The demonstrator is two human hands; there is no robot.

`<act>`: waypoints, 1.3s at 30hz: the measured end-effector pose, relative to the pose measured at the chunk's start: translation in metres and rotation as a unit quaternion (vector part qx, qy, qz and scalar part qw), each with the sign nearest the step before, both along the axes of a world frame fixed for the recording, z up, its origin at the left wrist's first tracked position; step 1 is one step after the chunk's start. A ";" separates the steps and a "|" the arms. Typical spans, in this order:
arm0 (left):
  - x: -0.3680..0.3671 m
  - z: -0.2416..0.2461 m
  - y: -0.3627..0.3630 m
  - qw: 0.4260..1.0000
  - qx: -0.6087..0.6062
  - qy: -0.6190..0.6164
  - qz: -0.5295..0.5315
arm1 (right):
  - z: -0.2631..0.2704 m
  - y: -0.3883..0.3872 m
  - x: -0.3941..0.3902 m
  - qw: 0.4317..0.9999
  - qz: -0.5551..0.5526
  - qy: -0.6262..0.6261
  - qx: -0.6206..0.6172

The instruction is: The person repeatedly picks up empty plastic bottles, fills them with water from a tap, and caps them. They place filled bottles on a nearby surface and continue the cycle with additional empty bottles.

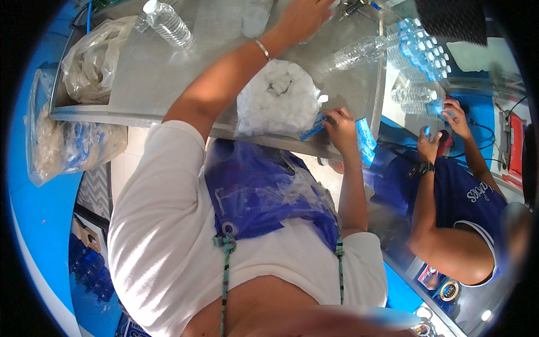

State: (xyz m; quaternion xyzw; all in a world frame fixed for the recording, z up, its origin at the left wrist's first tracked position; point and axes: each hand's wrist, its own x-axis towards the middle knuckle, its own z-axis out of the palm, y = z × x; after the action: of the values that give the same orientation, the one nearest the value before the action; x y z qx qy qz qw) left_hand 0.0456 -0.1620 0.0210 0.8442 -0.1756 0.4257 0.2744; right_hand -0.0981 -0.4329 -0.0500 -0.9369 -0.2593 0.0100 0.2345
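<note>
My left hand (301,21) reaches across the steel counter (168,80) at the top of the head view, around something clear whose shape is mostly hidden; a white cap shows by its fingers. My right hand (340,126) pinches blue printed labels (313,127) at the counter's front edge. More blue labels (365,143) lie just right of that wrist. Between my arms sits a clear plastic bag of white bottle caps (280,101), with one loose cap (323,98) beside it. A capped clear bottle (170,25) lies or stands at the upper left; which, I cannot tell.
Clear plastic bottles (358,52) lie at the counter's right side. Beyond are rows of labelled bottles (421,50). At right, a co-worker's hands (442,126) handle a bottle and a red tool (445,143). Plastic bags (94,63) fill the left basin; another bag (80,143) hangs below.
</note>
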 end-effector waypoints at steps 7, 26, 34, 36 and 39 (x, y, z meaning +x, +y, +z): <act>-0.026 -0.062 -0.015 0.953 -0.227 0.186 0.077 | 0.070 0.071 0.063 0.967 -0.085 -0.143 0.194; -0.149 0.035 0.121 0.444 -0.454 0.552 -0.541 | 0.127 0.215 0.066 0.771 0.080 0.134 0.617; -0.200 0.025 0.191 0.332 -0.503 0.582 -0.546 | 0.156 0.246 0.049 0.918 0.195 -0.056 0.340; -0.208 0.023 0.203 0.202 -0.510 0.596 -0.586 | 0.168 0.261 0.043 0.914 0.238 -0.101 0.313; -0.215 0.021 0.214 0.156 -0.506 0.565 -0.633 | 0.177 0.284 0.040 0.874 0.308 -0.125 0.354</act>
State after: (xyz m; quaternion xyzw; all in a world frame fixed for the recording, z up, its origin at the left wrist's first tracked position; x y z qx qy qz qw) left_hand -0.1696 0.0516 0.0421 0.1224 -0.1914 -0.4956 0.8383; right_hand -0.0585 -0.1493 0.1274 -0.6574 -0.5482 -0.1282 0.5009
